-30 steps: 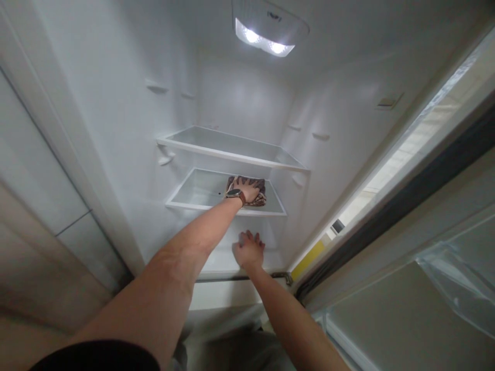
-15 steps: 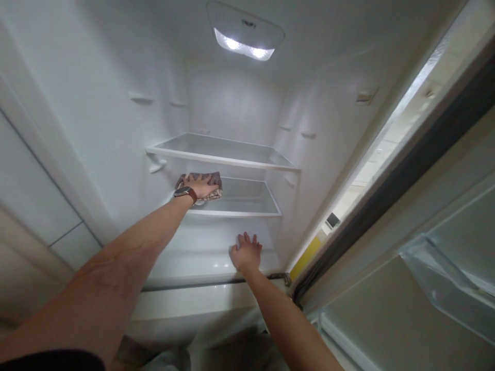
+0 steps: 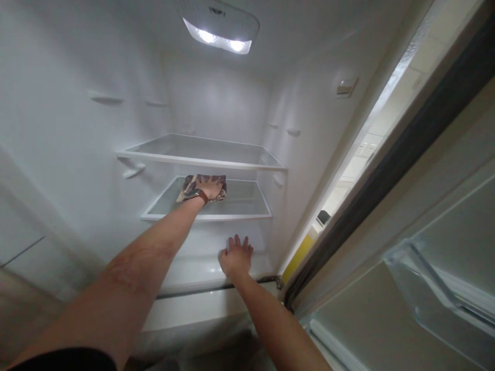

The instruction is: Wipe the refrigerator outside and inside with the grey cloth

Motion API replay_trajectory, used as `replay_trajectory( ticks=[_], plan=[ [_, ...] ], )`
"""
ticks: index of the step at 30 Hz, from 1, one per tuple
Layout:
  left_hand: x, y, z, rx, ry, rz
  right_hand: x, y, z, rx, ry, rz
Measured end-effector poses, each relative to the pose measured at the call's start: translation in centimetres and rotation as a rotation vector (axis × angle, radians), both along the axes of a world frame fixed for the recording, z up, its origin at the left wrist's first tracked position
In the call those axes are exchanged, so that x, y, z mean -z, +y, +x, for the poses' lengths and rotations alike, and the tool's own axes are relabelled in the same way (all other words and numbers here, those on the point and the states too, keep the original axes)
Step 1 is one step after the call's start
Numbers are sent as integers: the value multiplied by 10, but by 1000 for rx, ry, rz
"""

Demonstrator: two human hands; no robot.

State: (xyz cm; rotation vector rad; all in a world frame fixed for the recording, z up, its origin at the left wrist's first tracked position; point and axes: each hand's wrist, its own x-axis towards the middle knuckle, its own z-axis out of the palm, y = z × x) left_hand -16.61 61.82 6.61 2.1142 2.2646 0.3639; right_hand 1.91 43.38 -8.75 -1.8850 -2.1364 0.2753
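Observation:
My left hand (image 3: 210,188), with a watch on its wrist, lies spread over a patterned brown-grey cloth (image 3: 189,184) and holds it down. The cloth rests on the lower glass shelf (image 3: 247,198) inside an open fridge, left of the shelf's middle. Below that shelf, my right hand (image 3: 236,259) leans on the white fridge floor (image 3: 193,265) near its front, fingers apart and nothing in it.
Above is a second glass shelf (image 3: 216,149). A lit lamp (image 3: 222,38) is set in the ceiling. Shelf supports (image 3: 106,98) stick out from the side walls. At the right stands the open door with a clear bin (image 3: 429,288).
My left hand and the cloth have moved right along the lower shelf, baring its left end. The right hand stays on the fridge floor. My view has shifted to the right.

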Motion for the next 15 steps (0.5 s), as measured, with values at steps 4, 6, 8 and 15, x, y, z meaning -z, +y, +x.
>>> replay_trajectory(
  ticks=[4,6,8,15],
  plan=[
    [1,12,71,104,54,-17,3,1,-2,9,-3,23],
    [0,16,108,170,53,-12,3,1,-2,17,-9,21],
    [0,19,137,205,29,-7,3,2,-1,15,-10,6],
    [-1,19,151,250,0,34,4,2,0,12,-9,18]
  ],
)
